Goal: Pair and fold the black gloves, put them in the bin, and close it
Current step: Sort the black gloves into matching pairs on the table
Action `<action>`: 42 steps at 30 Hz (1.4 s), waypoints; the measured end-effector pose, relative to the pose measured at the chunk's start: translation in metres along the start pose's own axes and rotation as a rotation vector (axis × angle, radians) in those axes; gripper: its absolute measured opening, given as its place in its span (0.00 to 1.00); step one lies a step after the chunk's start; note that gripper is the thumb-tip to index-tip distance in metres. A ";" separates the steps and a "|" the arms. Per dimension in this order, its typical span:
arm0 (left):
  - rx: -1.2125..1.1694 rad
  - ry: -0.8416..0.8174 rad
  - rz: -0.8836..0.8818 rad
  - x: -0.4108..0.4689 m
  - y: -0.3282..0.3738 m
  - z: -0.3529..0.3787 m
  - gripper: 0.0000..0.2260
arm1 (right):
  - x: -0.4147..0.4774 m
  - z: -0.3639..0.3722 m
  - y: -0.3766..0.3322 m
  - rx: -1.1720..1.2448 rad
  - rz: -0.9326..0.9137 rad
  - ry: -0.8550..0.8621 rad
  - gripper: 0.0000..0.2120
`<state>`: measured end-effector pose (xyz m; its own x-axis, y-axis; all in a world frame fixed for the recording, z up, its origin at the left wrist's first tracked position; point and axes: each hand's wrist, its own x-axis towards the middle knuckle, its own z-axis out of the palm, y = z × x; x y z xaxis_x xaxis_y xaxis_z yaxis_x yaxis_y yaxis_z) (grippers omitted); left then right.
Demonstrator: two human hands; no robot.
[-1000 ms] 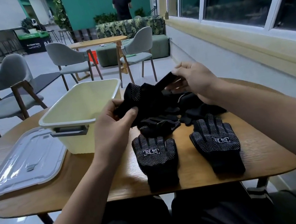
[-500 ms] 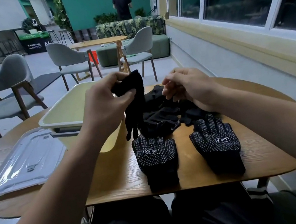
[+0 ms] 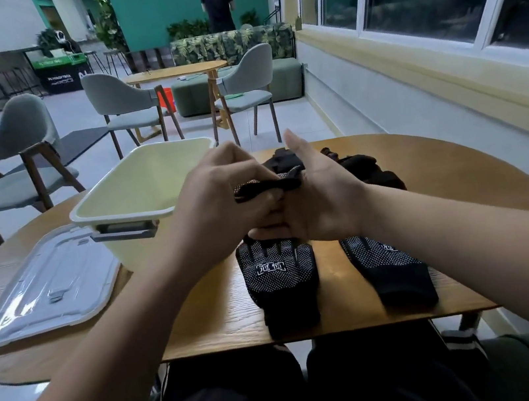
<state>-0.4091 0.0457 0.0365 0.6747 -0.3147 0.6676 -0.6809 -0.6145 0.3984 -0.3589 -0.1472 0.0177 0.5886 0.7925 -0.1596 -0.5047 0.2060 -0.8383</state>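
Your left hand (image 3: 222, 203) and right hand (image 3: 318, 198) meet above the table (image 3: 205, 313), each grip closed on one bunched black glove (image 3: 267, 186). Two flat gloves (image 3: 279, 281) lie below, a pile (image 3: 365, 167) behind. The open bin (image 3: 149, 184) sits left, just beside its lid (image 3: 45, 294).

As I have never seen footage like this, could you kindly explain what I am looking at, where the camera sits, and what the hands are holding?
There is no machine here: a person wears one camera on the head, looking down at their own bare hands. The left hand and right hand together grip a bunched black glove above a round wooden table. Two dotted gloves lie flat near the front edge, with a heap of more gloves behind. To the left stand an open yellow bin and its clear lid, lying flat.
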 end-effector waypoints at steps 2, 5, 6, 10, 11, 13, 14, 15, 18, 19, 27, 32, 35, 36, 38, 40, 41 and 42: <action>0.002 -0.023 -0.008 -0.011 -0.003 0.005 0.08 | 0.003 -0.002 0.001 0.075 -0.022 0.016 0.47; -0.002 -0.075 0.005 -0.030 -0.005 0.015 0.09 | 0.007 -0.005 0.005 0.135 -0.057 0.026 0.48; -0.006 -0.099 0.009 -0.037 -0.005 0.018 0.08 | 0.009 -0.007 0.007 0.150 -0.064 0.004 0.49; 0.001 -0.196 -0.007 -0.067 -0.006 0.033 0.07 | 0.017 -0.016 0.019 0.155 -0.052 0.034 0.49; 0.007 -0.215 -0.008 -0.074 -0.005 0.036 0.07 | 0.019 -0.019 0.022 0.141 -0.041 0.045 0.49; 0.010 -0.252 -0.008 -0.087 -0.005 0.044 0.07 | 0.022 -0.025 0.028 0.136 -0.019 0.054 0.50; 0.007 -0.273 -0.014 -0.093 -0.005 0.048 0.07 | 0.024 -0.028 0.031 0.126 -0.010 0.071 0.51; 0.008 -0.293 -0.023 -0.098 -0.006 0.051 0.07 | 0.026 -0.032 0.034 0.108 -0.002 0.097 0.50; 0.004 -0.324 -0.075 -0.112 -0.007 0.058 0.07 | 0.030 -0.040 0.041 0.042 -0.004 0.192 0.46; -0.002 -0.326 -0.089 -0.115 -0.008 0.060 0.07 | 0.031 -0.042 0.041 0.005 -0.013 0.240 0.44; -0.086 -0.332 -0.143 -0.118 -0.007 0.059 0.10 | 0.042 -0.045 0.019 -0.483 -0.287 0.544 0.21; -0.191 -0.275 -0.197 -0.114 -0.010 0.054 0.08 | 0.038 -0.065 0.004 -1.061 -0.324 0.644 0.09; -0.186 -0.189 -0.234 -0.112 -0.017 0.052 0.06 | 0.031 -0.068 -0.004 -1.296 -0.188 0.561 0.14; -0.183 -0.156 -0.253 -0.112 -0.020 0.051 0.06 | 0.029 -0.070 -0.005 -1.365 -0.126 0.512 0.18; -0.175 -0.102 -0.291 -0.111 -0.024 0.050 0.05 | 0.028 -0.074 -0.004 -1.510 -0.035 0.446 0.24; -0.177 -0.071 -0.332 -0.113 -0.030 0.050 0.04 | 0.029 -0.080 -0.001 -1.642 -0.040 0.438 0.24; -0.193 -0.062 -0.364 -0.114 -0.032 0.051 0.03 | 0.030 -0.082 0.002 -1.688 -0.068 0.450 0.21; -0.219 -0.054 -0.402 -0.115 -0.034 0.051 0.03 | 0.032 -0.084 0.004 -1.713 -0.106 0.467 0.17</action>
<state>-0.4485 0.0659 -0.0859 0.9075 -0.1239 0.4015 -0.4026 -0.5301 0.7463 -0.2888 -0.1697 -0.0343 0.8392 0.5405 0.0610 0.5237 -0.7727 -0.3587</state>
